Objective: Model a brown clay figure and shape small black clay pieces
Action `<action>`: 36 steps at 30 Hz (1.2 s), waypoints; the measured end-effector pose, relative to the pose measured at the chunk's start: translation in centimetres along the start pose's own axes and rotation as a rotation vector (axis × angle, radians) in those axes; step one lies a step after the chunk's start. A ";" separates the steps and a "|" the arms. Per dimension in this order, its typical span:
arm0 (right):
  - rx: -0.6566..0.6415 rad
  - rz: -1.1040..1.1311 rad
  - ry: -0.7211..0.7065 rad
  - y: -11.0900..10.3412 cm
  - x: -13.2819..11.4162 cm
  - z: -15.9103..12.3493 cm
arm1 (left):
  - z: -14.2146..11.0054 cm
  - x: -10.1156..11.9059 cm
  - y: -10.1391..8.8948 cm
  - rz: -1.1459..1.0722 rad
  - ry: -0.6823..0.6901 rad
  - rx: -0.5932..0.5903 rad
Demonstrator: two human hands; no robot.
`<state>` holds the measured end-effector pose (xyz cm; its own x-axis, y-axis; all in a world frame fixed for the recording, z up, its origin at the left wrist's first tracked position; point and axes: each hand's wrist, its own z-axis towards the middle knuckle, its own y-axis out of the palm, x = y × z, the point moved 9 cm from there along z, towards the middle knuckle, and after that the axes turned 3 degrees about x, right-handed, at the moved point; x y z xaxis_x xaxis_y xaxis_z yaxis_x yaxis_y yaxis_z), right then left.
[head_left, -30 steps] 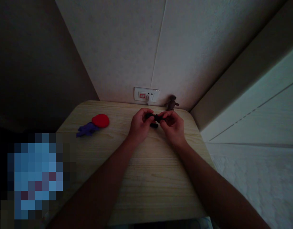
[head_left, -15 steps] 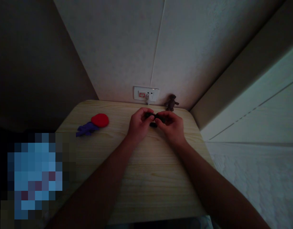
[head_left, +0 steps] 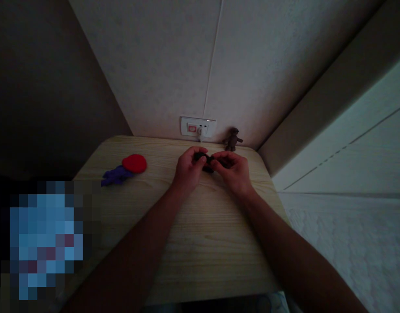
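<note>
Near the back of a light wooden tabletop (head_left: 206,248), my two hands meet over a small dark object (head_left: 199,155). My left hand (head_left: 188,170) pinches its left side with thumb and fingers. Closed on the right end is my right hand (head_left: 235,171), whose fingers cover most of that part. A black bit (head_left: 208,168) shows just below the thumbs; I cannot tell whether it is joined to the held object. The dim light hides the object's exact kind.
A small brown figure (head_left: 232,140) stands against the wall behind my right hand. To the left lie a flat red round piece (head_left: 134,163) and a purple figure (head_left: 117,175), touching. A wall socket (head_left: 184,126) holds a plug (head_left: 200,132). A pixelated patch covers the lower left.
The fingers have shifted slightly around the dark object, and the black bit below now shows closer to the thumbs. The whole view has moved a little.
</note>
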<state>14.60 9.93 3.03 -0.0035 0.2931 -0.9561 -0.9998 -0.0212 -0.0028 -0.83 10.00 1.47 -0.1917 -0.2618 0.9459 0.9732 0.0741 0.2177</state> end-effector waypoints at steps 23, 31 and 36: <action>-0.050 0.194 0.118 0.6 0.9 0.1 | -0.5 -0.7 1.8 -0.176 -0.132 -0.125; -0.048 0.189 0.104 0.6 0.7 0.1 | -0.6 -1.1 2.1 -0.403 -0.271 -0.108; -0.041 -0.073 -0.078 0.4 -0.7 -0.2 | -0.4 -0.4 0.5 -0.266 -0.200 -0.011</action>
<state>14.22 9.52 3.65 0.0662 0.3691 -0.9270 -0.9957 -0.0352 -0.0851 -0.17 9.81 1.08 -0.4596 -0.0762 0.8849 0.8866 0.0182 0.4621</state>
